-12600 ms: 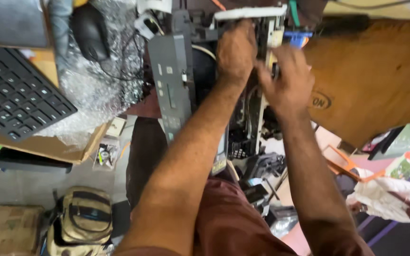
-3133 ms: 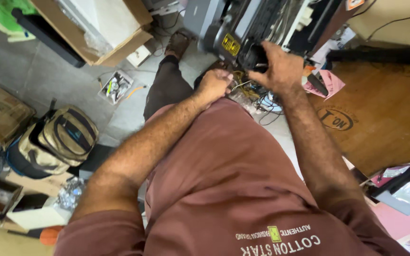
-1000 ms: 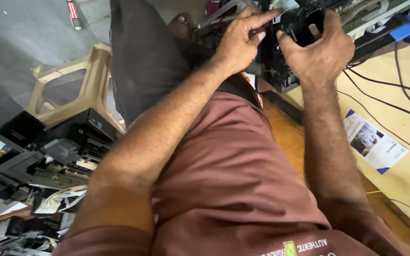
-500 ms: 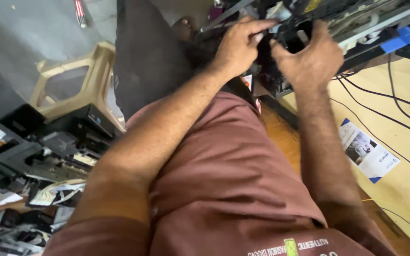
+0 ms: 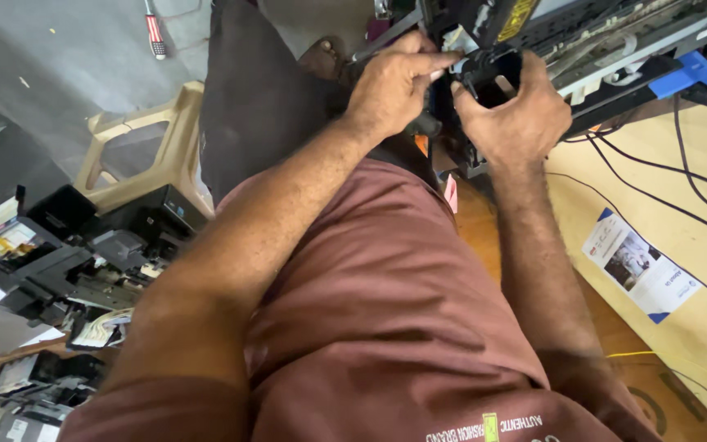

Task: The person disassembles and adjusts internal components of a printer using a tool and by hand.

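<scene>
Together, left hand and right hand pinch black printer part.

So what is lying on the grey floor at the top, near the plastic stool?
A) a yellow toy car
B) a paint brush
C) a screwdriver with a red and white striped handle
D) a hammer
C: a screwdriver with a red and white striped handle lies on the grey floor, up past the beige plastic stool, away from both hands, which are at the opened machine.
</scene>
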